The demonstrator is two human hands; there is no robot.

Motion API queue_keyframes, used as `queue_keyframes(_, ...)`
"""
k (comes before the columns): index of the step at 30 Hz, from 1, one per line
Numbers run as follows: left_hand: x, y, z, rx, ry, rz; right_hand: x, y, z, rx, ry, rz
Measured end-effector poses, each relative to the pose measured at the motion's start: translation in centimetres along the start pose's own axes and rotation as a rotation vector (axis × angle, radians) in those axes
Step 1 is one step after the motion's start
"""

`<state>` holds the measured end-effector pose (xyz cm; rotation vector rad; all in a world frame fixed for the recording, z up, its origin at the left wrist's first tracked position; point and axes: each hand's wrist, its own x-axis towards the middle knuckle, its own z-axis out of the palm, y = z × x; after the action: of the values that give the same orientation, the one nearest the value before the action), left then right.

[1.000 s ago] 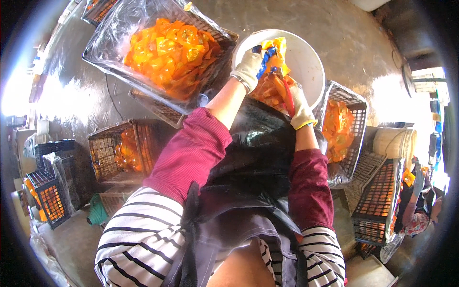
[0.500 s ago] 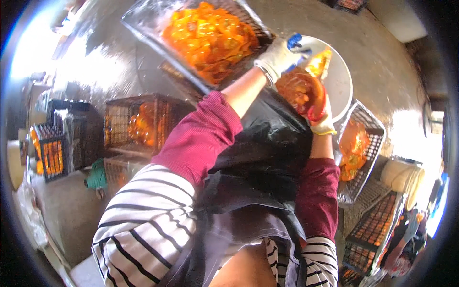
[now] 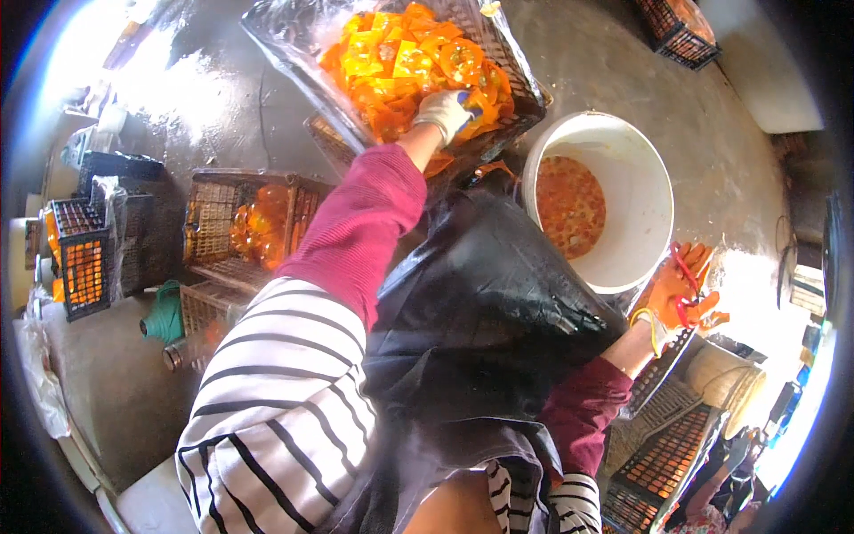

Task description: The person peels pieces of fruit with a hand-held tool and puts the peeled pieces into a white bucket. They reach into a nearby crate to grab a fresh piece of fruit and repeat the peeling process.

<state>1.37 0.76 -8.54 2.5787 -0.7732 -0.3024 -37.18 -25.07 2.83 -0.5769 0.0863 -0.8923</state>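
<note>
My left hand (image 3: 445,116), in a white glove with blue fingertips, rests on glossy orange cut pieces (image 3: 400,53) heaped in a lined dark crate (image 3: 307,98). Its fingers curl around an orange piece, though the grip is partly hidden. My right hand (image 3: 672,289), in an orange glove with a yellow cuff, is over the near right side of a white bucket (image 3: 636,182). Its fingers are spread; red curved strips, of a kind I cannot make out, lie across the palm and fingers. Reddish-orange pulp (image 3: 569,209) with pale bits lies inside the bucket.
A black apron (image 3: 480,294) covers my lap. On the left stand a brown crate (image 3: 209,218) of glossy orange things and a dark crate (image 3: 84,267). Crates (image 3: 667,445) are stacked at lower right. A black crate (image 3: 680,40) stands at the far right, on the wet floor.
My left hand has moved from the bucket to the heap in the crate. My right hand has come out of the bucket, down and right, its fingers now spread.
</note>
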Motion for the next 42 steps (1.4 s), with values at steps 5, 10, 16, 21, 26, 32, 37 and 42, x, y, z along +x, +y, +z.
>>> queue_keyframes(5,0.2,-2.1,0.5,-0.559,-0.072,-0.454,1.7,3.4,2.2,-0.142,-0.231,0.303)
queue_keyframes(10,-0.6,-3.7,-2.2,-0.226,0.279,0.108,0.2,9.7,5.6,-0.693,-0.086,0.488)
queue_keyframes(16,-3.3,9.4,-6.8,-0.294,0.091,0.435,-1.8,14.7,2.8,-1.437,-0.319,0.43)
queue_keyframes(21,-5.4,17.0,-8.0,-0.379,-0.208,0.387,-2.4,11.6,3.2,-0.551,-0.124,0.612)
queue_keyframes(26,-6.3,17.7,-6.0,-1.857,-0.553,0.044,-3.2,8.4,6.3,-0.909,0.023,0.659)
queue_keyframes(32,-7.0,17.3,-0.4,-1.0,-0.244,0.398,-2.0,11.0,3.1,-1.1,-0.044,0.396)
queue_keyframes(37,-7.3,17.4,-0.2,-1.182,-0.179,0.362,-1.7,12.6,2.3,-1.495,-0.121,0.187)
queue_keyframes(42,-8.2,17.7,-2.4,-1.471,-0.433,-0.165,-2.3,11.4,6.4,-1.5,-0.061,0.376)
